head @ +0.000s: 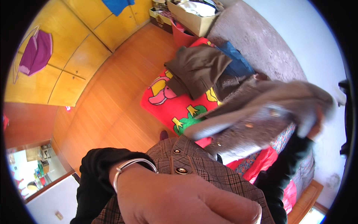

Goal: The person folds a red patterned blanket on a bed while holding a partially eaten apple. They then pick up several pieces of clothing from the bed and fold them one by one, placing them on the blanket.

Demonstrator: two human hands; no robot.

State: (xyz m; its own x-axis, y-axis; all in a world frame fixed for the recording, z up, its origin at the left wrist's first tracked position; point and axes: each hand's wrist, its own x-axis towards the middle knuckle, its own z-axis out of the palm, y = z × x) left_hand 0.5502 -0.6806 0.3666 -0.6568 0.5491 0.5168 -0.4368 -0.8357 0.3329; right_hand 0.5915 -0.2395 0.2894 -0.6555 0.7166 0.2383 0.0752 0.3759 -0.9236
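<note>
My left hand point(179, 198), with a silver bangle at the wrist, is very close to the camera in front of the brown plaid garment point(195, 165) I wear. Its fingertips are cut off or turned away, so I cannot tell whether it holds anything. On the right, my right hand point(317, 126) is blurred and grips a brown-grey garment point(265, 103), which hangs spread and smeared by motion. Beyond it, folded dark brown clothing point(198, 67) rests on a red cartoon-print blanket point(162, 100). Blue folded cloth point(236, 60) touches the brown clothing.
A brownish plush cover point(257, 39) runs along the white wall. Boxes, among them an open carton point(193, 22), and a red bin point(181, 35) stand at the far end. Yellow cabinets point(81, 56) line the left side of the wood floor point(112, 92). Red fabric point(263, 162) lies near my right arm.
</note>
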